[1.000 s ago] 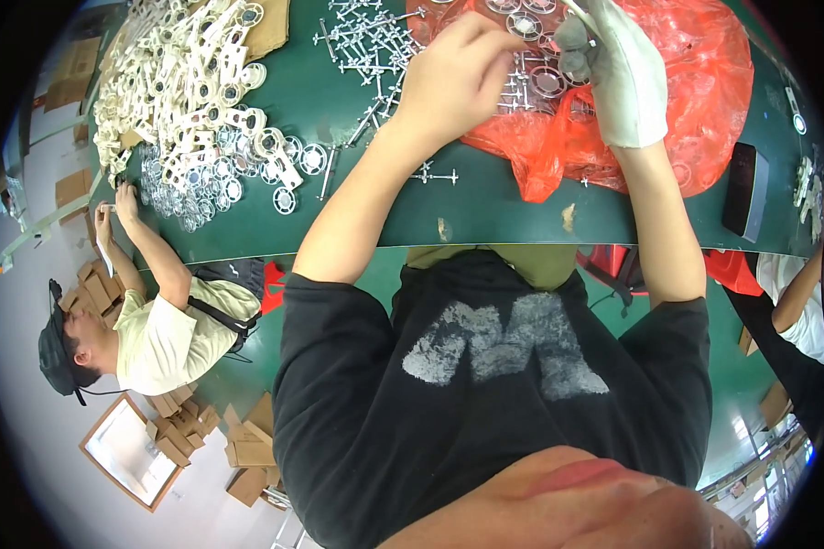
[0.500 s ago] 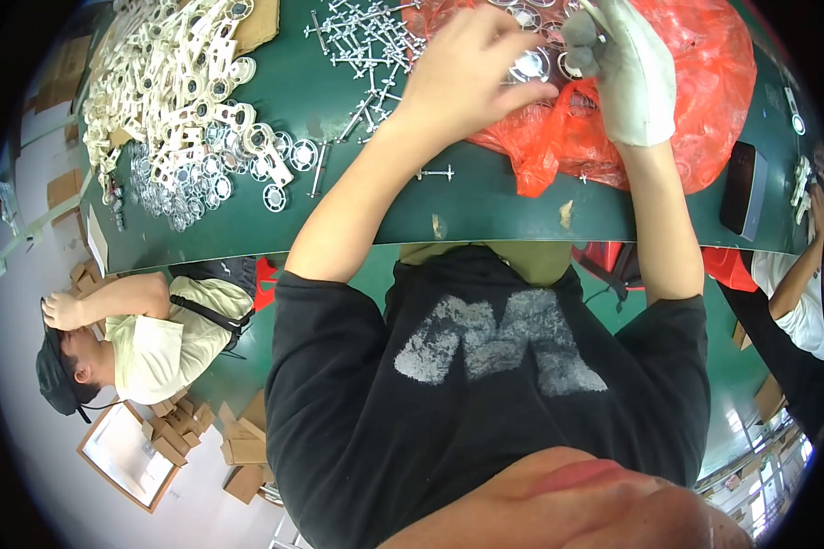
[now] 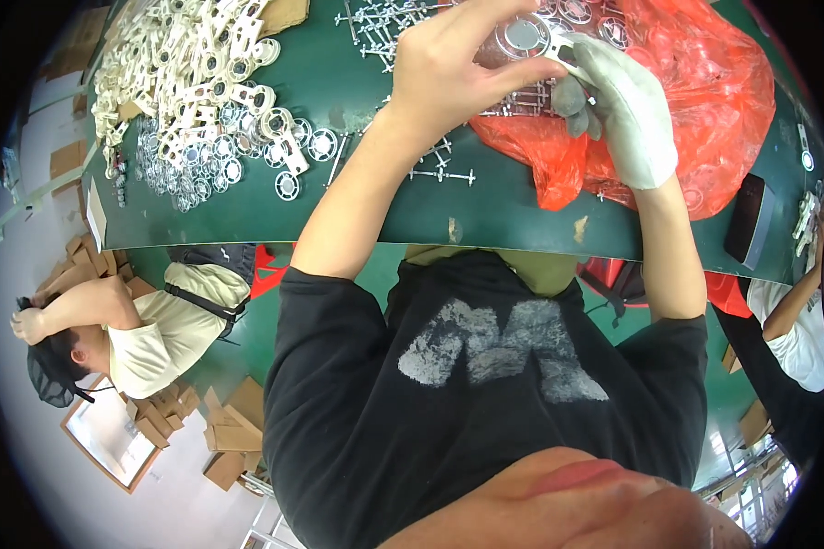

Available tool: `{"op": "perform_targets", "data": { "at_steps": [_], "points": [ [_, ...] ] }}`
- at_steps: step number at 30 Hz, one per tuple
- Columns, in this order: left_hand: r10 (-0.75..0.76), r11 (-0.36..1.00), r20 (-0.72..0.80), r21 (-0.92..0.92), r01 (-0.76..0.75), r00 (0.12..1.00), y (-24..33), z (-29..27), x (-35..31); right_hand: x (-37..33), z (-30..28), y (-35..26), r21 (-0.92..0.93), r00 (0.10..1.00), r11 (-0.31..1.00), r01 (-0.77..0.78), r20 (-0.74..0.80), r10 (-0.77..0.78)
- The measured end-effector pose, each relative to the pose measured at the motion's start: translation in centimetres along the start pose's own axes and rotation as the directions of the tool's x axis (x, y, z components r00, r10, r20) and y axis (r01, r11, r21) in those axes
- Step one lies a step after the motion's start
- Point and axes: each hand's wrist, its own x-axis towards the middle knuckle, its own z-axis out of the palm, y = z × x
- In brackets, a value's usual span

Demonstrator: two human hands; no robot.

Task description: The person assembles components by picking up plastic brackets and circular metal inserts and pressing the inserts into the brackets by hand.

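Note:
My bare left hand (image 3: 453, 64) is over the red plastic bag (image 3: 723, 101), thumb and forefinger spread around a silver-rimmed round disc (image 3: 526, 35). Whether the fingertips touch the disc is unclear. My right hand (image 3: 627, 114), in a pale glove with grey fingertips, is closed on a small white plastic piece (image 3: 566, 53) next to the disc. More spoked discs (image 3: 613, 33) rest on the bag beyond the glove. Below my left thumb lie thin silver rod parts (image 3: 526, 102), partly hidden.
White plastic arms with round ends (image 3: 211, 64) are heaped at the far left of the green table (image 3: 522, 229). Clear spoked discs (image 3: 188, 169) lie before them. Silver cross-shaped rods (image 3: 375, 32) are scattered in the middle. A dark box-shaped object (image 3: 749, 215) stands at right. Another person (image 3: 146, 334) is at left.
The disc and white piece now show between my hands. My right hand has come lower and its fingers point toward the left hand. The view has shifted a little.

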Motion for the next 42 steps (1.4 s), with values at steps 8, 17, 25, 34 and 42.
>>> {"op": "perform_targets", "data": {
  "at_steps": [8, 17, 25, 34, 42],
  "points": [
    [0.445, 0.893, -0.185, 0.023, -0.449, 0.876, -4.1, 1.2, -0.4, 0.5, -2.1, -0.8, -0.133, 0.954, 0.982, 0.136, 0.285, -0.094],
    [0.208, 0.967, 0.138, -0.181, -0.182, 0.968, 1.0, 0.5, 0.2, 0.2, -2.1, -1.3, -0.508, 0.915, 0.788, 0.347, 0.368, -0.166],
    [-0.110, 0.764, 0.294, -0.586, 0.270, 0.949, 2.1, -0.3, 0.9, -0.5, -0.1, -0.1, -0.451, 0.936, 0.830, 0.329, 0.275, -0.222],
    [-0.239, 0.504, 0.364, -0.746, 0.435, 0.900, 2.1, 0.4, -0.3, -0.9, 0.3, 1.4, -0.765, 0.826, 0.383, 0.517, 0.328, -0.459],
    [-0.567, 0.459, 0.719, -0.130, 0.879, 0.402, -2.3, -2.5, 3.8, -0.1, 0.8, 0.7, -0.863, 0.966, 0.459, 0.211, 0.111, -0.235]
  ]
}}
